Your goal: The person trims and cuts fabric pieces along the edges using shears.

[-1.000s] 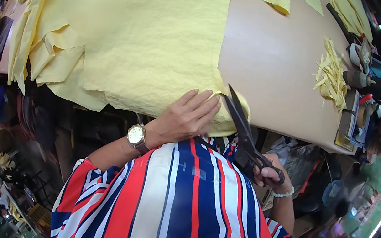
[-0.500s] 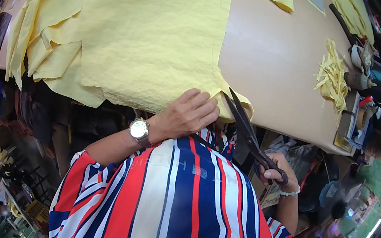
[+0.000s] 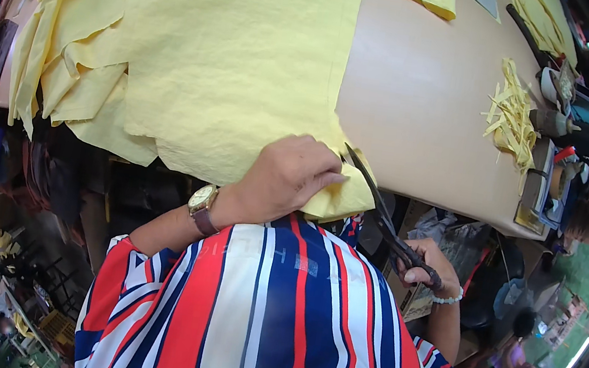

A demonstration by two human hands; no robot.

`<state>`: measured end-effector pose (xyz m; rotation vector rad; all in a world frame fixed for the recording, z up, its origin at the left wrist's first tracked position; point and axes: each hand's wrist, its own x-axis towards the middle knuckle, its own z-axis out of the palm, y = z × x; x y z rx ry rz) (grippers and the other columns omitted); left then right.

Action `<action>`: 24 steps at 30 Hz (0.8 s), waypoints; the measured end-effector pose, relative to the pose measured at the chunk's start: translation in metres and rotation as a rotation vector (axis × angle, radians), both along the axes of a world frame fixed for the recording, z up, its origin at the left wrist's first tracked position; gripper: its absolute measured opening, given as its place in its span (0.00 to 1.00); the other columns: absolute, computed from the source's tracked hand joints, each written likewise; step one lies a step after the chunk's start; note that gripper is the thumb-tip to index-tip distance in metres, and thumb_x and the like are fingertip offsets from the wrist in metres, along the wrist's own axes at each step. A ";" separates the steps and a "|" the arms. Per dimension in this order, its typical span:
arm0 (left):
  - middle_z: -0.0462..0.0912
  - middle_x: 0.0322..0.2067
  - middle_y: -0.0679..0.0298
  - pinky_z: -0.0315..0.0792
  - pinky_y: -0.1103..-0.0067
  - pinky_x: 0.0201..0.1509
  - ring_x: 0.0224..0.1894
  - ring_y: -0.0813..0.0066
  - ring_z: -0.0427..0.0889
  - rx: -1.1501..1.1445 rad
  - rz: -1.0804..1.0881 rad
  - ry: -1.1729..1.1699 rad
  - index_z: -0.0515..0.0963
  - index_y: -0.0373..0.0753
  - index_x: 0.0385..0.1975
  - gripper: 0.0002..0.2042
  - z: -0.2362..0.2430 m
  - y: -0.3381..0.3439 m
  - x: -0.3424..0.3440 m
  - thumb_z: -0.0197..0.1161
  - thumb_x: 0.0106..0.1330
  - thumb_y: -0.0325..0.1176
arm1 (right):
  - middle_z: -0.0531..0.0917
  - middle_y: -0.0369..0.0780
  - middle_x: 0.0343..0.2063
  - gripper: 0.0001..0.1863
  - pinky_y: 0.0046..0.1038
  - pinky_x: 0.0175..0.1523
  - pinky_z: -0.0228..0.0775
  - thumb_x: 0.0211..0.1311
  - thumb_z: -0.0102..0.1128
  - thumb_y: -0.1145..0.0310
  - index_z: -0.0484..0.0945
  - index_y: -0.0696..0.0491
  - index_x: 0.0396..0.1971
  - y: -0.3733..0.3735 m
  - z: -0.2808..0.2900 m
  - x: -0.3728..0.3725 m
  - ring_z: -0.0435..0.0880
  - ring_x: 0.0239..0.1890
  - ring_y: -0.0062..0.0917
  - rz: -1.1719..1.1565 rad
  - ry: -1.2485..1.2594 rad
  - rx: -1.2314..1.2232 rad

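Evidently, the left hand's (image 3: 294,173) curled fingers pinch the yellow fabric (image 3: 236,64) near its corner, probably to steady it; the scissors (image 3: 385,220) sit gripped in the right hand (image 3: 427,263), their tip just beside the left fingers; beyond these, the worktop (image 3: 433,91) seemingly supports the fabric's spread; yellow strips (image 3: 513,120) lie well right.

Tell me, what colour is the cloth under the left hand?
The cloth is pale yellow, best seen in the head view.
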<state>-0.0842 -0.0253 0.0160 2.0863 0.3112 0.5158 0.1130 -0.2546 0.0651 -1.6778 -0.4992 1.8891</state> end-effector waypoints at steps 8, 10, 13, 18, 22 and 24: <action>0.77 0.24 0.64 0.69 0.80 0.27 0.26 0.73 0.77 0.527 -0.089 -0.179 0.73 0.37 0.25 0.07 -0.029 -0.021 0.003 0.64 0.49 0.29 | 0.69 0.29 0.13 0.26 0.14 0.20 0.55 0.33 0.71 0.48 0.70 0.55 0.16 0.003 -0.004 -0.001 0.67 0.16 0.12 -0.045 0.061 -0.031; 0.78 0.25 0.63 0.69 0.80 0.27 0.27 0.73 0.77 0.523 -0.094 -0.186 0.73 0.37 0.25 0.08 -0.026 -0.020 0.004 0.64 0.50 0.29 | 0.69 0.30 0.13 0.26 0.15 0.19 0.54 0.33 0.71 0.48 0.70 0.55 0.16 0.002 -0.005 0.005 0.67 0.15 0.12 -0.020 0.028 -0.016; 0.77 0.26 0.64 0.69 0.81 0.28 0.27 0.75 0.76 0.477 -0.069 -0.224 0.72 0.38 0.26 0.06 -0.028 -0.023 0.005 0.61 0.50 0.29 | 0.69 0.30 0.12 0.26 0.15 0.18 0.54 0.32 0.72 0.48 0.70 0.55 0.16 -0.007 -0.013 0.016 0.67 0.15 0.12 0.034 0.003 0.043; 0.75 0.26 0.66 0.69 0.81 0.29 0.28 0.76 0.75 0.391 -0.059 -0.242 0.71 0.39 0.27 0.06 -0.030 -0.025 0.008 0.57 0.49 0.28 | 0.69 0.31 0.12 0.26 0.15 0.18 0.54 0.33 0.71 0.48 0.70 0.56 0.16 -0.001 -0.010 0.019 0.67 0.14 0.12 0.023 0.042 0.006; 0.80 0.29 0.61 0.73 0.79 0.28 0.29 0.71 0.80 0.368 -0.146 -0.184 0.72 0.37 0.27 0.07 -0.023 -0.022 0.009 0.63 0.52 0.30 | 0.70 0.32 0.10 0.27 0.15 0.16 0.57 0.35 0.69 0.47 0.70 0.56 0.16 0.002 -0.013 0.016 0.69 0.12 0.14 -0.008 0.074 0.007; 0.80 0.29 0.61 0.73 0.80 0.28 0.29 0.72 0.80 0.378 -0.159 -0.188 0.72 0.37 0.27 0.07 -0.021 -0.022 0.010 0.62 0.52 0.31 | 0.70 0.33 0.09 0.27 0.16 0.18 0.60 0.34 0.70 0.47 0.69 0.56 0.16 0.004 -0.014 0.013 0.70 0.10 0.16 -0.049 0.110 0.008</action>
